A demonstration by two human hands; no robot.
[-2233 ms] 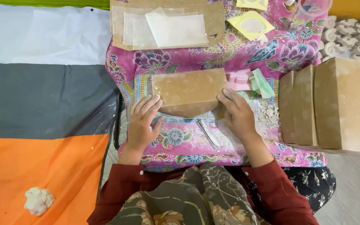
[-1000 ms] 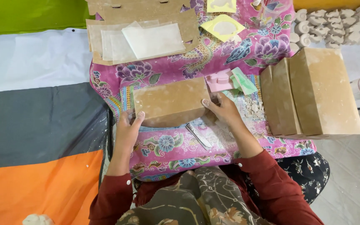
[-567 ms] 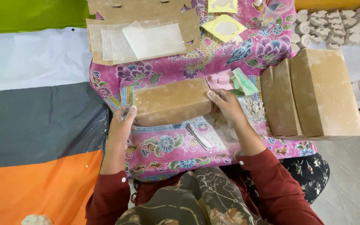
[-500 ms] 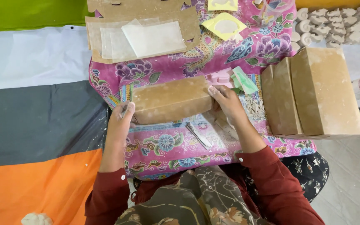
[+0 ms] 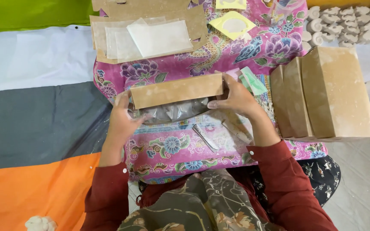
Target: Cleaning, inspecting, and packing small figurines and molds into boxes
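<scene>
A long brown cardboard box (image 5: 176, 90), clear window facing the person, is tipped on edge on the pink floral cloth (image 5: 172, 145). The left hand (image 5: 123, 119) cups its left end, fingers curled under; the right hand (image 5: 236, 98) clasps its right end. Taller brown boxes (image 5: 335, 94) stand right of it.

1. Your left hand (image 5: 123, 119) grips the left end of the brown cardboard box (image 5: 176, 90), thumb up at its top corner, fingers curled in under the lower edge.
2. Your right hand (image 5: 236, 99) clasps the box's right end, fingers bent along its lower edge, thumb behind.
3. Both forearms angle inward toward the box from below, bare at the wrists.
4. Dark red sleeves cover your arms from mid-forearm down.
</scene>
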